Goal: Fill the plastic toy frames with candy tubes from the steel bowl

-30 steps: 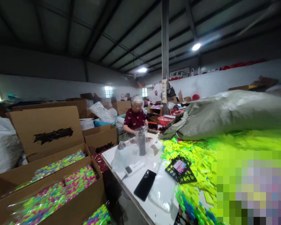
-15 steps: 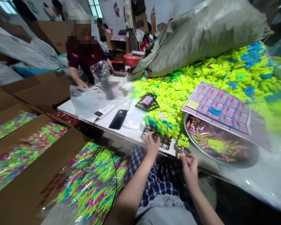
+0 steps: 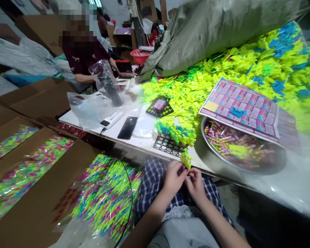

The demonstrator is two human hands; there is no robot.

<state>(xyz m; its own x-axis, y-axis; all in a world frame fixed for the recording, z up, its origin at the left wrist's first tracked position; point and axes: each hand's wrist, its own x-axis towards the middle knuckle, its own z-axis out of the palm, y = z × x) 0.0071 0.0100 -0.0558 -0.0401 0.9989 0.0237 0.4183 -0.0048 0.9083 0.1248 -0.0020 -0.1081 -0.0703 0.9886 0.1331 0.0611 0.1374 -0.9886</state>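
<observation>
Over my lap at the table's front edge, my two hands meet around a small yellow plastic toy piece point(image 3: 186, 159). My left hand point(image 3: 174, 178) is closed on its lower part, which is mostly hidden by the fingers. Pressed close from the right, the fingertips of my right hand point(image 3: 196, 183) pinch the same piece from below. Just beyond stands a black perforated rack point(image 3: 167, 146), with a cluster of yellow, green and blue toy pieces point(image 3: 175, 131) packed on its far side.
A metal bowl point(image 3: 206, 144) of small pink tubes stands at right, partly under a printed sheet point(image 3: 237, 106). Behind lies a heap of yellow pieces point(image 3: 222, 70). A phone point(image 3: 127, 127) and white power bank point(image 3: 112, 120) rest left. Bagged pieces point(image 3: 105, 196) fill a carton below. Another person point(image 3: 82, 58) sits opposite.
My left hand has left the rack and come to the toy piece. My right hand has brought that piece leftward. The other person's hand has moved away from the plastic bag.
</observation>
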